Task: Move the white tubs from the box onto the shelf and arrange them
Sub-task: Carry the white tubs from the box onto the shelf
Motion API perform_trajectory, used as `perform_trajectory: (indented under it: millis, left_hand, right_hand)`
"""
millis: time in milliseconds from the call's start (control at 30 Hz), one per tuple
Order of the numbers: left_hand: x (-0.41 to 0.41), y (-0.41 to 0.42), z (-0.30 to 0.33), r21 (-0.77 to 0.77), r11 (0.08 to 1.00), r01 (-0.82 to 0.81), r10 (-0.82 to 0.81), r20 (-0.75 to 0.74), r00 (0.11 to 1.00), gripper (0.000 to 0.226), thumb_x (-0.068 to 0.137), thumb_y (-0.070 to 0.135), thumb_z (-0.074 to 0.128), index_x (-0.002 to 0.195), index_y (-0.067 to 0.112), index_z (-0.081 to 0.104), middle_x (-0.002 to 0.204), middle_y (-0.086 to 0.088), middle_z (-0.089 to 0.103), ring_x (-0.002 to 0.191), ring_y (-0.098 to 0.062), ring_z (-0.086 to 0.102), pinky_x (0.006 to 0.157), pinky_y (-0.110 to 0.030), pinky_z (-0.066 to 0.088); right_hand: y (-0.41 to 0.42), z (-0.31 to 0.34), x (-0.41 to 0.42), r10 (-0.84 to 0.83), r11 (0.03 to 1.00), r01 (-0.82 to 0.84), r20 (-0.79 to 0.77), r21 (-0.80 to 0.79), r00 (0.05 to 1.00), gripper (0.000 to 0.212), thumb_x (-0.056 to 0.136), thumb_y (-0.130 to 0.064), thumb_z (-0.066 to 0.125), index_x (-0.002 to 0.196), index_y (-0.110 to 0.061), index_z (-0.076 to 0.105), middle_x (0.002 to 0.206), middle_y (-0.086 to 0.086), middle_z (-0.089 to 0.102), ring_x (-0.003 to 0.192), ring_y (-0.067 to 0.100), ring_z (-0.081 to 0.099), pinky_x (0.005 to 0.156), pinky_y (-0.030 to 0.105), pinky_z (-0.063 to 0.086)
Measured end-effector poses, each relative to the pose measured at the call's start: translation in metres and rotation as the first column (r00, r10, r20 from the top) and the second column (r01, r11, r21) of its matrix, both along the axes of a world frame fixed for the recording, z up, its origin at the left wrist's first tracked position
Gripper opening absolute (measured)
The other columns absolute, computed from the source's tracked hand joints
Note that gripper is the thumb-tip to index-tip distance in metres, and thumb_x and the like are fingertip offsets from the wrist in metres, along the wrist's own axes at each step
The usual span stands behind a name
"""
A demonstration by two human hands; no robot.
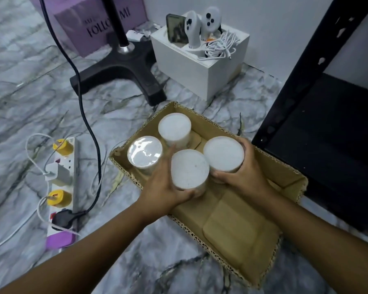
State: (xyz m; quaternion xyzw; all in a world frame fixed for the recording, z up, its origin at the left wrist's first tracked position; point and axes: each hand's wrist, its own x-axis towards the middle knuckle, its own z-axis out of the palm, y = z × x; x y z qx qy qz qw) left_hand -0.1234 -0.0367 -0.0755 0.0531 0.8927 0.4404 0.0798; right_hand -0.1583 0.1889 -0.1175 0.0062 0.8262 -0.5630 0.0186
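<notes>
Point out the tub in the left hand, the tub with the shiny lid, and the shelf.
tub in the left hand (189, 168): head view, on its white lid.
tub with the shiny lid (145, 151): head view, middle of its glossy lid.
shelf (327, 132): head view, on its dark board.

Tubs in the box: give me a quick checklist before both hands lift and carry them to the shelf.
1. Left hand holds the near tub, fingers curled round it: ok.
2. Right hand holds the right tub: ok.
3. Both lids seated: cannot tell.
4. Other two tubs, the far one and the shiny-topped one, stand upright in the box: ok.
5. Black shelf board to the right looks bare where it shows: ok.
6. Held tubs clear of the box bottom: cannot tell.
</notes>
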Motion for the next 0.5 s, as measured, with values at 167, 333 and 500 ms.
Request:
perform_trajectory:
  millis: [167,333,500]
  left_hand:
    - [-0.001,0.0,0.005,0.253,0.961,-0.115,0.094,0.094,0.991,0.122,0.067,0.021,0.086,0.148,0.038,-0.003,0.14,0.023,0.028,0.126,0.02,0.028,0.094,0.001,0.032]
    - [0.0,0.002,0.013,0.371,0.91,-0.188,0.167,0.086,0.982,0.107,0.067,0.02,0.085,0.146,0.031,0.013,0.14,0.02,0.033,0.115,0.024,0.039,0.092,-0.008,0.044]
    - [0.003,-0.002,0.021,0.301,0.938,-0.174,0.165,0.054,0.985,0.084,0.063,0.038,0.081,0.135,0.038,0.037,0.155,0.023,-0.007,0.115,0.027,0.034,0.089,-0.002,0.04]
  right_hand:
    - [0.006,0.013,0.017,-0.008,0.997,0.012,0.054,-0.078,0.998,0.117,0.041,-0.056,0.083,0.139,-0.035,0.024,0.133,-0.019,0.038,0.124,0.006,0.041,0.105,0.036,0.04]
    - [0.005,0.023,0.018,0.018,0.983,-0.01,0.042,-0.185,0.999,0.108,0.039,-0.059,0.087,0.132,-0.038,0.038,0.134,-0.007,0.045,0.123,0.013,0.048,0.102,0.045,0.045]
    - [0.0,0.037,0.019,0.032,0.96,-0.028,0.007,-0.278,0.999,0.092,0.039,-0.043,0.088,0.12,-0.04,0.043,0.131,0.003,0.047,0.115,0.01,0.054,0.091,0.036,0.053]
